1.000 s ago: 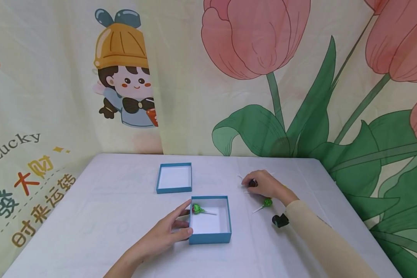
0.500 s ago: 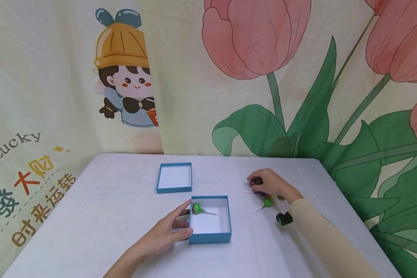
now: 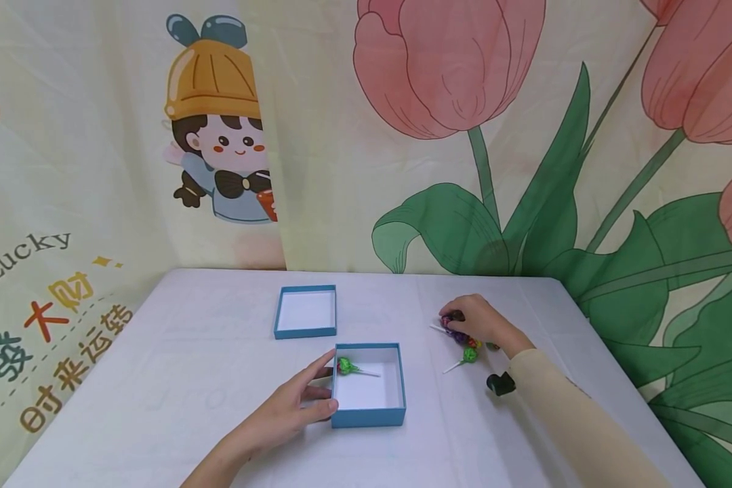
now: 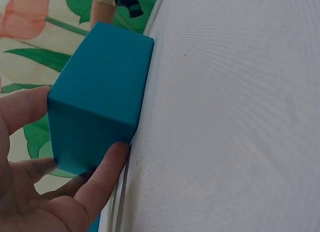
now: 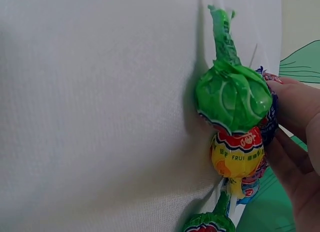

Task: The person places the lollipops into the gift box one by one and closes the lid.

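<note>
A blue open box with a white inside stands at the table's middle, one green-wrapped lollipop lying in it. My left hand rests its fingertips on the box's left side, thumb near the front corner, as the left wrist view also shows. At the right, my right hand pinches a dark purple-wrapped lollipop between thumb and fingers, within a cluster. In the right wrist view, a green lollipop and a yellow-and-red one partly cover it. Another green lollipop lies just in front.
A shallow blue lid, white inside, lies behind the box to its left. Under the right forearm shows a small black device. The white-covered table ends at a printed backdrop behind.
My right hand has shifted slightly right and back, with the dark lollipop in its fingers moving along and the sticks there changing angle. The left hand, box and lid stay put.
</note>
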Motion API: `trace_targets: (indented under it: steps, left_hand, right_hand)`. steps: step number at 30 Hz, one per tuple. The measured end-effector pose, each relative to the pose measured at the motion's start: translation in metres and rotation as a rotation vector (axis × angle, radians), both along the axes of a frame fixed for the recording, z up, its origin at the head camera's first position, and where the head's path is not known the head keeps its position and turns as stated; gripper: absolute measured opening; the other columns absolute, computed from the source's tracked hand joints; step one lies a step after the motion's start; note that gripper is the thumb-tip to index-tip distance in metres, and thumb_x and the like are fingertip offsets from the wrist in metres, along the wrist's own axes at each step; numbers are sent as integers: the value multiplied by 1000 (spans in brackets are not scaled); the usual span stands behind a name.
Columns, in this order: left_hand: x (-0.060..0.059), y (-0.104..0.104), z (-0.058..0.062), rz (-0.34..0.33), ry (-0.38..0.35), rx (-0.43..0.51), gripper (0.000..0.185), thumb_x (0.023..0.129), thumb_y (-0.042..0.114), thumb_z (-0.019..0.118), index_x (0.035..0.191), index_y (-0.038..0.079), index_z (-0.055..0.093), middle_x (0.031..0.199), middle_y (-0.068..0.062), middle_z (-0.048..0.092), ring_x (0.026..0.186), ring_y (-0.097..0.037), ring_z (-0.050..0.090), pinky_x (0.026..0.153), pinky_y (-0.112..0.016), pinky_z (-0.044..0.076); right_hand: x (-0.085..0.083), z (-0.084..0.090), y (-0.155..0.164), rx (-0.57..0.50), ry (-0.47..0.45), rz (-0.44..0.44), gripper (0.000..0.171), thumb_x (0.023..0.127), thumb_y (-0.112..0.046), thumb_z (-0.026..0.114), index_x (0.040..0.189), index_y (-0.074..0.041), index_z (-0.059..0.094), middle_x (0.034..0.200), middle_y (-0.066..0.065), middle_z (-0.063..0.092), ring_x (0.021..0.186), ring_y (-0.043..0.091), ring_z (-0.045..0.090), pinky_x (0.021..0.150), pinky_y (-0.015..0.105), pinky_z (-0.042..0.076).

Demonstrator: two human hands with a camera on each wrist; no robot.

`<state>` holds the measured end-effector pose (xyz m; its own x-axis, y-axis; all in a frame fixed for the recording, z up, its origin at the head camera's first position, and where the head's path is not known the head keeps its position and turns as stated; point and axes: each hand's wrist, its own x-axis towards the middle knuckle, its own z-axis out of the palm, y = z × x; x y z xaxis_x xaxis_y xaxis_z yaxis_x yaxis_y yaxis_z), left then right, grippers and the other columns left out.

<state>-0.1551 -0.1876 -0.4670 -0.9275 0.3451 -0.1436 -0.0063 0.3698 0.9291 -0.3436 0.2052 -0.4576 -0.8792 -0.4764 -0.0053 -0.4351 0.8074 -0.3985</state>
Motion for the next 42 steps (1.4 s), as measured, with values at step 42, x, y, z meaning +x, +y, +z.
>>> trace_targets:
  steps: [42]
  left_hand:
    - [-1, -2, 0, -3, -34, 8, 84, 102, 39, 73, 170, 28, 25, 166, -20, 40, 136, -37, 58, 105, -64, 51]
  right_hand:
    - [90, 67, -117, -219, 97, 297, 26, 95, -12, 82, 121, -11, 81, 106, -3, 79, 88, 6, 67, 76, 18, 58]
